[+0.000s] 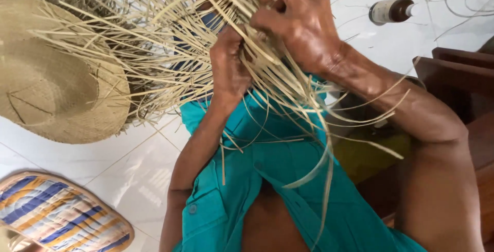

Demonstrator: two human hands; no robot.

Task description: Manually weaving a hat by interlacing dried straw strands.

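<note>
A loose mass of pale straw strips (170, 51) fans out in front of me, part woven, with long ends trailing over my teal shirt (267, 180). My left hand (229, 69) is closed around a bunch of the strips near the middle. Above it and to the right, my right hand (298, 20) grips more strips, its fingers curled into the weave. The two hands are almost touching. A finished woven straw hat (56, 87) lies on the floor at the left, partly under the loose strips.
The floor is white tile (139, 175). A striped woven mat (56, 216) lies at the lower left. A dark bottle (391, 11) lies on its side at the upper right. Dark wooden furniture (463, 77) stands at the right edge.
</note>
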